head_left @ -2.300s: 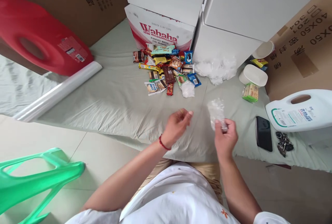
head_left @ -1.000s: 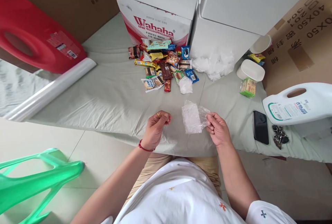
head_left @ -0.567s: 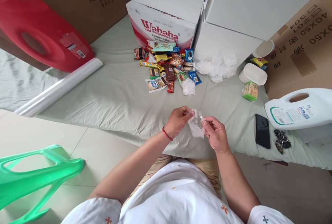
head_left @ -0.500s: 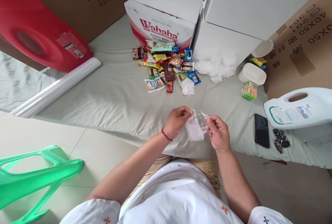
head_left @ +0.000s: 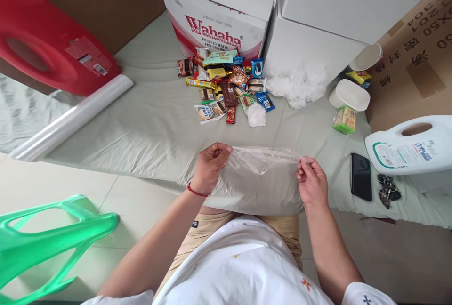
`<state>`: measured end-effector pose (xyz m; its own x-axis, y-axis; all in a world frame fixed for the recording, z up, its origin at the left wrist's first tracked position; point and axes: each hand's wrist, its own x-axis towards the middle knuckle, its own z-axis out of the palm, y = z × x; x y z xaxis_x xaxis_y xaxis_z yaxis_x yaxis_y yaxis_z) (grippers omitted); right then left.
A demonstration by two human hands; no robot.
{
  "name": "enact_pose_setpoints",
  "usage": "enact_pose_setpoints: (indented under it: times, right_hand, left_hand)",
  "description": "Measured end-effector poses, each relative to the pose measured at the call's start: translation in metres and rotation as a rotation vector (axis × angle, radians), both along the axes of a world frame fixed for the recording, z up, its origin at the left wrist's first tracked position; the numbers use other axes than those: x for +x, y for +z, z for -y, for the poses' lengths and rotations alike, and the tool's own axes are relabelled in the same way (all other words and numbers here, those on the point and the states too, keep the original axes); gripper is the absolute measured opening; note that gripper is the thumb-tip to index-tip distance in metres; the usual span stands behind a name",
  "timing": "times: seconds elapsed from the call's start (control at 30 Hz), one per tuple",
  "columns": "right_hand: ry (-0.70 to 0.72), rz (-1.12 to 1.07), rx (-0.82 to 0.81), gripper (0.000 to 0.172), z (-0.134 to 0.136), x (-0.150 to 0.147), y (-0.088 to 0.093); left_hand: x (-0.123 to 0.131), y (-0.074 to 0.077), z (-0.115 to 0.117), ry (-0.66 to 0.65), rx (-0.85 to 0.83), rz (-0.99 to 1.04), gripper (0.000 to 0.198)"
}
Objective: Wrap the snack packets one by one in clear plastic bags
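Holding thin clear plastic [head_left: 259,160] stretched sideways at ctr of frame, over the grey-green sheet [head_left: 158,126], w/ L hand [head_left: 211,166] closed in a thumb-and-finger pinch on one end & R hand [head_left: 312,180] pinching the other, w/ nothing else visible in either grip. Looks pulled out lengthwise already, but bunched & creased into a narrow band, so prob. not spread fully; can't tell if bag or flat film. Untouched, upper ctr: loose pile of wrapped snacks [head_left: 230,94], w/ small folded white plastic [head_left: 256,116] at lower R edge & crumpled plastic heap [head_left: 299,87] just R.
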<state>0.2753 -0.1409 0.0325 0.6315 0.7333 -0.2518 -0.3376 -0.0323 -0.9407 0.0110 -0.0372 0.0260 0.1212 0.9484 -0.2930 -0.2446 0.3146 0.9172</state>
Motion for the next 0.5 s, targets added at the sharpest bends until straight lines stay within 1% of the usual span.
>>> enact_pose_setpoints:
  times: [0.07, 0.13, 0.2, 0.27, 0.33, 0.4, 0.43, 0.47, 0.5]
  right_hand:
    - [-0.011, -0.04, -0.01, 0.036, 0.002, 0.01, 0.001]
    - [0.018, -0.094, -0.049, 0.041, 0.0, 0.02, 0.002]
    - [0.089, -0.088, -0.131, 0.045, -0.005, 0.03, 0.001]
    - [0.124, 0.032, -0.204, 0.048, -0.012, 0.037, -0.002]
    - [0.083, 0.253, -0.207, 0.049, -0.02, 0.041, -0.004]
    - [0.012, 0.479, -0.143, 0.047, -0.026, 0.04, -0.003]
    - [0.0, 0.558, -0.104, 0.044, -0.027, 0.038, 0.0]
    - [0.013, 0.606, -0.068, 0.042, -0.028, 0.033, 0.004]
    - [0.065, 0.624, -0.044, 0.04, -0.028, 0.028, 0.01]
  left_hand:
    - [-0.01, 0.003, -0.002, -0.166, -0.045, -0.054, 0.044]
    - [-0.019, 0.009, -0.003, -0.328, -0.084, -0.097, 0.045]
    - [-0.024, 0.015, -0.004, -0.42, -0.103, -0.116, 0.046]
    - [-0.027, 0.02, -0.003, -0.424, -0.109, -0.114, 0.047]
    - [-0.027, 0.023, -0.001, -0.372, -0.102, -0.103, 0.048]
    - [-0.027, 0.025, 0.002, -0.327, -0.083, -0.1, 0.048]
    - [-0.026, 0.025, 0.004, -0.319, -0.073, -0.102, 0.048]
    - [-0.025, 0.026, 0.006, -0.32, -0.064, -0.106, 0.047]
    - [-0.025, 0.026, 0.008, -0.325, -0.059, -0.11, 0.047]
